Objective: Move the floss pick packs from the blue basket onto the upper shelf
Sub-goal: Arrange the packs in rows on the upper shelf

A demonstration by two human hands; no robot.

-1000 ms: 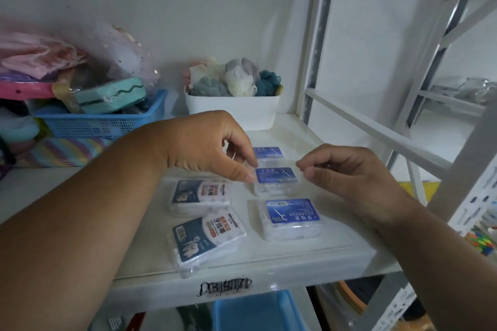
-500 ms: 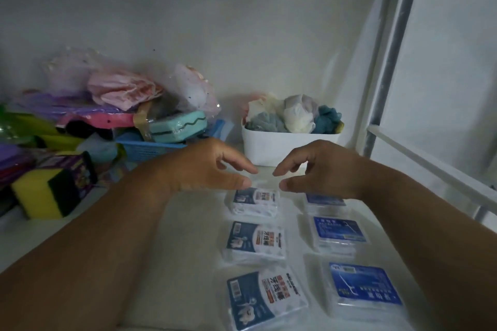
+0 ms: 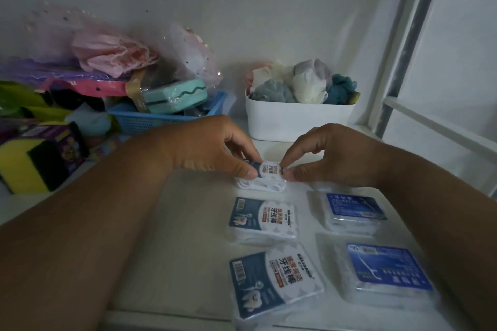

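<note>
Left hand [image 3: 212, 149] and right hand [image 3: 326, 154] pinch opposite ends of the rearmost floss pick pack [image 3: 265, 176] on the upper shelf [image 3: 183, 236], mid-depth. An uneven nudge could skew it against the pack behind [image 3: 265, 220].

White shelf [image 3: 188, 223] with five floss pick packs [image 3: 265, 219], white tub [image 3: 295, 122], blue basket [image 3: 161, 119], yellow sponge [image 3: 24, 166].

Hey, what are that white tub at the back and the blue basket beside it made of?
White tub: looks like smooth, matte molded plastic; plain seamless walls with rounded corners. Blue basket: probably rigid plastic too; its wall is a fine perforated mesh with a solid rim.
</note>
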